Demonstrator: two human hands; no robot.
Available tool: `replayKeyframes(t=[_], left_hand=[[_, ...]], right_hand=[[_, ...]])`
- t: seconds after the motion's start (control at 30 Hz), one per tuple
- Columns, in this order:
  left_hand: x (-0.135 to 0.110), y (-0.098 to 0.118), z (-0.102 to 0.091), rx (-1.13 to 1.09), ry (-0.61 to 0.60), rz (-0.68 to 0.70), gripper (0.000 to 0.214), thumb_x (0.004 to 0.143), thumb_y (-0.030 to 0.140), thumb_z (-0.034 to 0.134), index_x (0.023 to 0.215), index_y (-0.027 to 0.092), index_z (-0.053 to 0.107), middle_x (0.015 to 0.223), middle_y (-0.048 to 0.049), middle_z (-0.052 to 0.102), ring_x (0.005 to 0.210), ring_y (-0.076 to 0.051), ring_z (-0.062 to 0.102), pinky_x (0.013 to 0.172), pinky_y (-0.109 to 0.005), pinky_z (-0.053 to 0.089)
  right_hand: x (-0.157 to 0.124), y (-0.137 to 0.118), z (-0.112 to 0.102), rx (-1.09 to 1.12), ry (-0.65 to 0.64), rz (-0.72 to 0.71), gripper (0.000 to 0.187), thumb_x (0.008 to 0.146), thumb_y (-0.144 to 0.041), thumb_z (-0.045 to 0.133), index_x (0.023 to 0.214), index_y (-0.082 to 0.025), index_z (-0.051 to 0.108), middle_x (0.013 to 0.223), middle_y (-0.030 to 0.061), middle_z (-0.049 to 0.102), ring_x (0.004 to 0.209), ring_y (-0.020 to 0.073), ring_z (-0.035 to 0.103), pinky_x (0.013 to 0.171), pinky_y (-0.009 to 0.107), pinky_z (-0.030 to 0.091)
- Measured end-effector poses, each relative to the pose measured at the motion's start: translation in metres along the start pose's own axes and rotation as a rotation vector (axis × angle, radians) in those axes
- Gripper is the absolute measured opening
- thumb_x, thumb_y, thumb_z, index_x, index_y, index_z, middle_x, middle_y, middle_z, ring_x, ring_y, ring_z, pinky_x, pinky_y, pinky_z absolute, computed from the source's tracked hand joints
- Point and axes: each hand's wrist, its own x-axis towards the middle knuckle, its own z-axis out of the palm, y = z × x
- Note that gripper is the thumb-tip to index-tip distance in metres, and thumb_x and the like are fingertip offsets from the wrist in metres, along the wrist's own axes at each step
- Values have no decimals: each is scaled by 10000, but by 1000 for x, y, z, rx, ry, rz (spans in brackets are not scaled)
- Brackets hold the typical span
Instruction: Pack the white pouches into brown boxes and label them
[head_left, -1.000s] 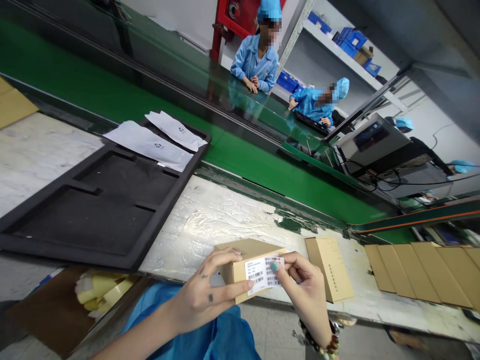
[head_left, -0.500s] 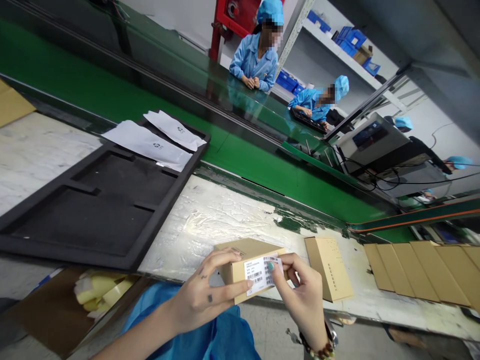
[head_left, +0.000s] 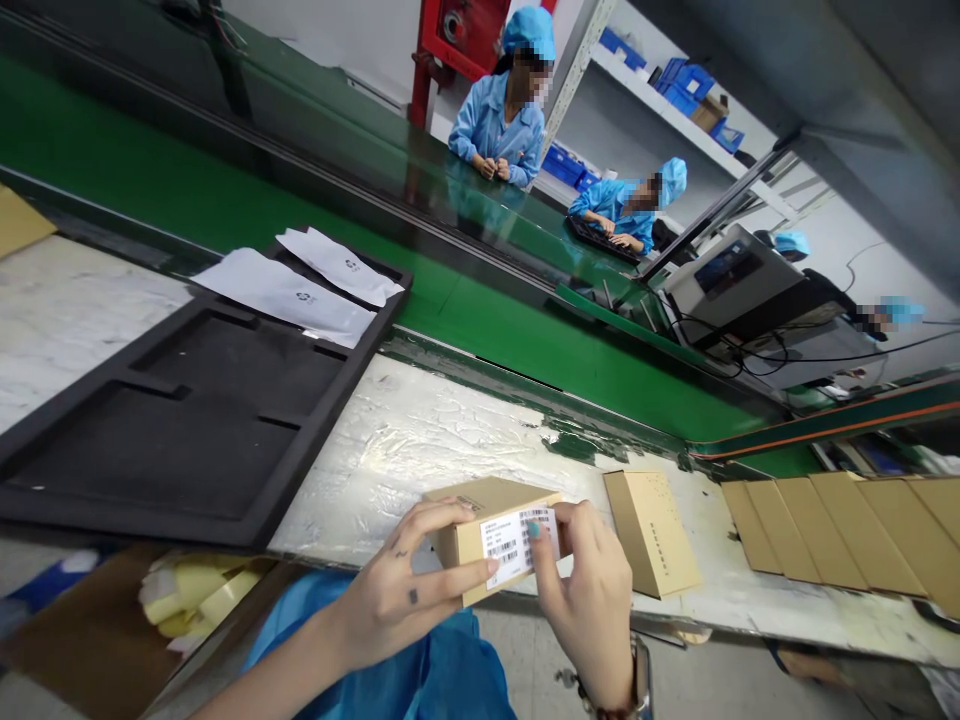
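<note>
A small brown cardboard box [head_left: 470, 550] is held up over the near edge of the bench. My left hand [head_left: 409, 575] grips its left end, with fingers on top and along the lower front edge. A white barcode label [head_left: 510, 548] covers much of the box's front face. At the right end, my right hand [head_left: 592, 565] presses its thumb on the label, while its other fingers curl at the box's end, partly hidden. Just right of it another brown box [head_left: 651, 535] rests on the bench.
Left on the bench lies a black foam tray [head_left: 281, 470] with white printed bags [head_left: 285, 295] on it. Leaning brown boxes [head_left: 817, 530] line the right. A green conveyor [head_left: 480, 315] runs behind. Below left, a carton [head_left: 90, 640] contains yellowish paper. Co-workers in blue sit across.
My right thumb and fingers have shifted on the label's right part, which now looks flatter against the box. The whole view has moved slightly. My left hand keeps its grip.
</note>
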Motion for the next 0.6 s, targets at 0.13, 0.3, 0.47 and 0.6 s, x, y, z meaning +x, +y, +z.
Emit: replayKeyframes(t=[0.13,0.3,0.47,0.6], left_hand=[[-2,1,4,-3,37,-17,464,840,-16,639,1216,255,621,1315,-107,472,1284,-274,517,1040,-457,534],[-8,-4,12,75,141,-149,560,869,148,643,1393,194,450,1243,-119,630,1186,-262,617,997,-418,564],[-13,-9,10,180,97,-147,515,866,220,623,1368,195,512,1226,-85,674,1114,-240,665,951,-343,588],[-8,-9,17,207,69,-107,483,884,247,614,1363,230,550,1247,-66,678,1079,-253,689,886,-344,626]], right_hand=[[1,3,5,-164,107,53,427,991,-382,450,1345,-144,468,1259,195,576,1137,377,546,876,514,414],[-24,-37,43,-33,116,-79,623,1029,-458,189,1588,-184,184,1515,158,440,1409,427,364,1137,678,116],[-33,-49,51,118,102,-51,818,938,-717,54,1571,-248,277,1505,98,468,1365,401,449,1193,594,151],[-38,14,23,261,136,217,772,952,-712,90,1535,-287,364,1516,80,459,1442,384,324,1195,650,40]])
